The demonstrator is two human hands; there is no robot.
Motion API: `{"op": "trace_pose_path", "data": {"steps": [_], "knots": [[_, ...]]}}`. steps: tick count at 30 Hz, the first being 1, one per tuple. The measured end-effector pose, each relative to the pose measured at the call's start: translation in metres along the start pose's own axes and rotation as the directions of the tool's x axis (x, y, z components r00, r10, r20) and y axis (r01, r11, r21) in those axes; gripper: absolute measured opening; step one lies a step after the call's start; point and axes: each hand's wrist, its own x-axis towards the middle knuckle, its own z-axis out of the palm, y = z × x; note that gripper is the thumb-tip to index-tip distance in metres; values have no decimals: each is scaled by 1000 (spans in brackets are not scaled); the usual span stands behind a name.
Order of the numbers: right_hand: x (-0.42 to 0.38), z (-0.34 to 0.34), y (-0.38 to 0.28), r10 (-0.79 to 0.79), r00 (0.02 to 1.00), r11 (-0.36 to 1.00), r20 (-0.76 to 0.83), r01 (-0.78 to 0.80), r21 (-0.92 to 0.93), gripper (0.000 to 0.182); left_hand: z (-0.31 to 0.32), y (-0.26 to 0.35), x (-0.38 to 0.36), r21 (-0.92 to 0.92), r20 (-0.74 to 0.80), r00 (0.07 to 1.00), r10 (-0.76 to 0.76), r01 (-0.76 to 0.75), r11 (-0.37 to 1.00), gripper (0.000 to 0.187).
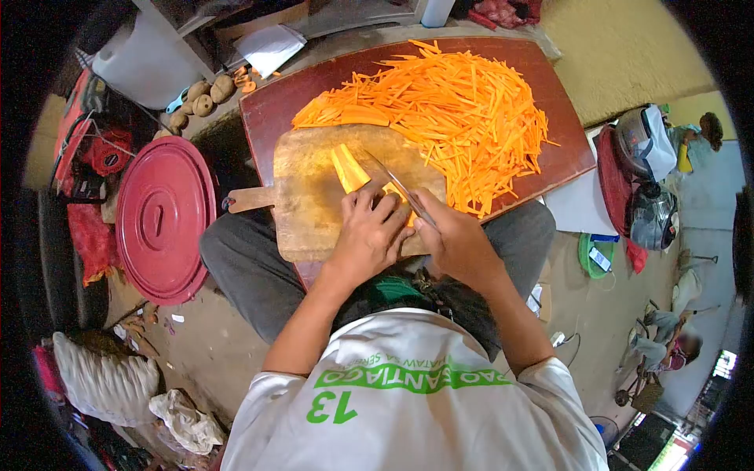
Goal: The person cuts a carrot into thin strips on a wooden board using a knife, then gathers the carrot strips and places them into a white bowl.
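Observation:
A wooden cutting board [302,216] lies on the near part of a dark red tabletop. My right hand [459,239] is closed round a knife [402,187], its blade slanting up and left over the board. With bent fingers, my left hand [371,231] holds an orange carrot piece [390,188] against the board, right beside the blade. Another thick carrot piece [348,166] lies just beyond my left fingertips. A large heap of carrot strips [479,118] spreads behind and to the right of the board, and some strips touch its far edge.
The red tabletop [271,102] reaches over my crossed legs. A round red lid [161,224] stands at the left, near several brown root vegetables [203,105]. On the right are a green basin [591,255] and bagged items [653,212]. Other people [667,349] are farther right.

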Motion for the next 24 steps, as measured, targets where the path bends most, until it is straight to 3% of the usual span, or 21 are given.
{"op": "trace_pose_path", "data": {"steps": [5,11,14,17,20,24], "knots": [[-35,-8,1,0,999,1000,-40,-1,-15,36,0,-2,-3,7,21,1000,-16,16,1000,35],[-14,3,7,73,995,997,73,-73,1,41,0,-1,-3,6,45,999,-15,14,1000,36],[0,10,8,-73,995,995,-61,69,-65,40,3,-3,-4,19,10,1000,1,-1,1000,37],[-1,-8,3,28,993,1000,116,-26,-16,42,5,-5,-6,-9,-4,1000,9,-9,1000,36],[-29,-10,4,-60,998,998,7,60,-13,41,3,-3,-9,-33,-19,1000,-19,18,999,35],[-35,-11,-3,51,998,993,47,-46,-106,38,1,-4,-6,8,25,1000,-11,11,1000,40]]}}
